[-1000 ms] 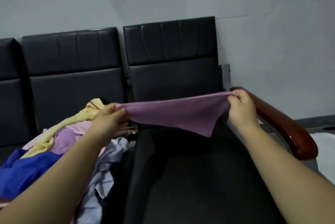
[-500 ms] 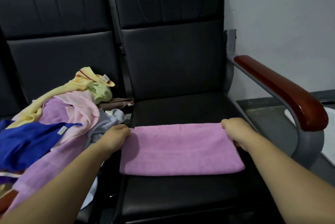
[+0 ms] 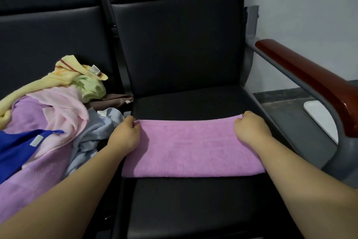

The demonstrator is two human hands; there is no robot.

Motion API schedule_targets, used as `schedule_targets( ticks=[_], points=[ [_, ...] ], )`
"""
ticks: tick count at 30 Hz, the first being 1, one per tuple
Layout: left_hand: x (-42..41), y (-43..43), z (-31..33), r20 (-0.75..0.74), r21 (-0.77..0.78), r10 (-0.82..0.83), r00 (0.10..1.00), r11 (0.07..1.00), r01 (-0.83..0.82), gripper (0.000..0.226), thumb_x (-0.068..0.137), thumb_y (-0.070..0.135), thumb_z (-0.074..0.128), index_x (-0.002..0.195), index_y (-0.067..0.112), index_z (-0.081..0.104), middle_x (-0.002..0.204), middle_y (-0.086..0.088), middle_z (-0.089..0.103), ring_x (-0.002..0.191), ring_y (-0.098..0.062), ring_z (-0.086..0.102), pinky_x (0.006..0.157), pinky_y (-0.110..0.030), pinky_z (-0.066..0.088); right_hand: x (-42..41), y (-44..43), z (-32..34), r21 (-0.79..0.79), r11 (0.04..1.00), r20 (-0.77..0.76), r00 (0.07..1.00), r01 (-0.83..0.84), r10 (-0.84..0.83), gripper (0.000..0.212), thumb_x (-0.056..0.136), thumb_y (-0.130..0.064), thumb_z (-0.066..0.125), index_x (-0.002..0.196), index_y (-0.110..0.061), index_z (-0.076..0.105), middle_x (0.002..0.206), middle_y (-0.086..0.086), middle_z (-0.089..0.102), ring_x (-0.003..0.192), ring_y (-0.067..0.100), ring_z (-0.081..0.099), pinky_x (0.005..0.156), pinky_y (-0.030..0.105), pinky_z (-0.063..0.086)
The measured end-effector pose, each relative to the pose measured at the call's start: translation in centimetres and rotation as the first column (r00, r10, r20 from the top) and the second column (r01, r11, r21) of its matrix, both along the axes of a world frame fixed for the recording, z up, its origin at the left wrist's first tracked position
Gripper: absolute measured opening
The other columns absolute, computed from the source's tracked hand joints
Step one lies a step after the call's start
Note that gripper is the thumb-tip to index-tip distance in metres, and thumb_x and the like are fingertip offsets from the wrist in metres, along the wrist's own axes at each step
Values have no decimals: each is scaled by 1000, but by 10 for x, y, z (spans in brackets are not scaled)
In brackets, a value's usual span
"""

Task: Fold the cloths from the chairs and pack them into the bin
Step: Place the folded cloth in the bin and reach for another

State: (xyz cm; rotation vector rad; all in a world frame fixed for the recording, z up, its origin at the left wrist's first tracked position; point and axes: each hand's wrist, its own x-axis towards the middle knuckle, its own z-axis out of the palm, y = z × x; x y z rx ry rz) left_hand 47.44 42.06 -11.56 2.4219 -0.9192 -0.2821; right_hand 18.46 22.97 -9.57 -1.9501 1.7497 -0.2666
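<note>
A pink cloth (image 3: 189, 147) lies folded into a long flat strip across the seat of the right black chair (image 3: 182, 205). My left hand (image 3: 126, 134) pinches the strip's far left corner. At the far right corner, my right hand (image 3: 249, 129) grips the edge with curled fingers. A heap of unfolded cloths (image 3: 48, 115) in yellow, green, pink, lilac, blue and grey covers the seat of the chair to the left. No bin shows clearly.
A red-brown wooden armrest (image 3: 310, 82) on a grey frame runs along the right side of the chair. Beyond it, a white object's edge (image 3: 319, 116) lies on the dark floor. Grey wall stands behind the chair backs.
The pink cloth, held stretched in the air a second ago, now lies folded flat on the seat. Both hands came down with it and keep hold of its far corners.
</note>
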Motion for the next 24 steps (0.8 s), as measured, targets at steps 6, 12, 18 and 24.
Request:
schedule_targets(
  ticks=[6,12,18,24],
  points=[
    [-3,-4,-9,109,48,9,994,999,-14,23,102,34,49,89,15,51,85,-6,62,82,-31,59,72,-34,39,-3,-2,-6,-41,998,-84,995,-53,49,19,105,-26,49,109,-11,60,88,5,60,72,19,58,52,29,37],
    [-21,-1,2,142,60,-1,990,998,-8,19,96,25,50,109,12,45,114,-17,59,98,-38,58,80,-42,44,-9,8,2,-112,990,-97,993,-80,69,41,98,-33,66,130,-17,47,110,6,58,87,21,61,61,33,50],
    [-68,1,19,242,100,-128,962,989,106,38,93,34,59,125,18,50,127,-9,47,119,-33,49,96,-46,45,-9,25,10,-201,934,-71,955,-295,286,31,94,-28,70,122,-27,58,123,0,53,103,16,57,82,32,53],
    [-128,-2,15,88,206,-434,897,889,410,33,98,43,51,122,20,45,122,-4,53,109,-28,54,94,-43,47,-6,41,9,-24,896,-219,877,-444,428,11,98,-22,59,107,-22,67,110,-1,57,86,15,64,81,35,60]
  ],
)
